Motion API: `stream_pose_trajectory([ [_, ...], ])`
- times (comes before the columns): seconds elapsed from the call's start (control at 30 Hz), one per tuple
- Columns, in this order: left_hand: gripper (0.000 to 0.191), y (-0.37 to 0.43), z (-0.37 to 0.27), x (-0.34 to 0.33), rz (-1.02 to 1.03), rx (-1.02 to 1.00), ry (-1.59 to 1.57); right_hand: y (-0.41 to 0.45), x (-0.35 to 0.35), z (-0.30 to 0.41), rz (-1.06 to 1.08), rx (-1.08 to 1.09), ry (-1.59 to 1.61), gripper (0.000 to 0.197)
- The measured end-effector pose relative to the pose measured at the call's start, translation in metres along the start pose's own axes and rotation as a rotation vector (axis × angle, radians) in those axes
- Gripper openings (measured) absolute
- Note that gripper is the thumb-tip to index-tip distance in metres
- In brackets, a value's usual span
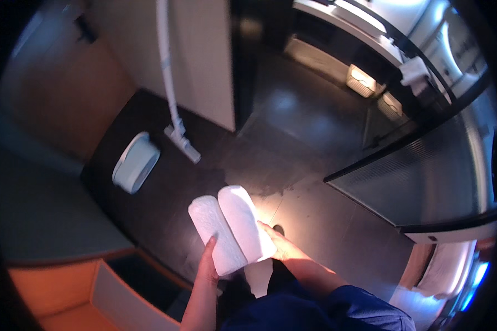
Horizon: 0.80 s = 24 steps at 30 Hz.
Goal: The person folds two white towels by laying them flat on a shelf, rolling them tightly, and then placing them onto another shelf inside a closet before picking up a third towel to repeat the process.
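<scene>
Two rolled white towels lie side by side between my hands, held out in front of my body above the floor. My left hand [209, 262] grips the outer side of the left towel roll [215, 238], its thumb pressed on top. Against the right towel roll [245, 221] rests my right hand [281, 244], which supports it from the right side near its lower end. The rolls touch along their length, and bright light falls on the right one. Most of the fingers of my left hand are hidden under the towels.
Ahead on the dark floor stand a white bucket-like container [136, 165] and a long-handled floor-cleaning tool [172, 99]. A ribbed glass panel [414, 169] rises at right. Woven baskets [361, 81] sit below a washbasin counter [348, 29]. Orange-lined open furniture [62, 285] is at lower left.
</scene>
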State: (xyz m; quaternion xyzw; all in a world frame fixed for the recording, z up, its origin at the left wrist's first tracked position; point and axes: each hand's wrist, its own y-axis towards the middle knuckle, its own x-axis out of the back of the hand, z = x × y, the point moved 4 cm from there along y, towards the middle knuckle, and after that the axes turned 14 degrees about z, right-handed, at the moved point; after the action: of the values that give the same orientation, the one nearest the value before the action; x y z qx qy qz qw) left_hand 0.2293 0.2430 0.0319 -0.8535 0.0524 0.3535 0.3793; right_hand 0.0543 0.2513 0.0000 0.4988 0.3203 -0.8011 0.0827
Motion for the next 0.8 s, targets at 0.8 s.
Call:
stream_pose_trajectory([
  [0.8, 0.069, 0.624, 0.008, -0.478, 0.63, 0.641, 0.243, 0.093, 0.198, 0.651, -0.42, 0.316, 0.019, 0.046],
])
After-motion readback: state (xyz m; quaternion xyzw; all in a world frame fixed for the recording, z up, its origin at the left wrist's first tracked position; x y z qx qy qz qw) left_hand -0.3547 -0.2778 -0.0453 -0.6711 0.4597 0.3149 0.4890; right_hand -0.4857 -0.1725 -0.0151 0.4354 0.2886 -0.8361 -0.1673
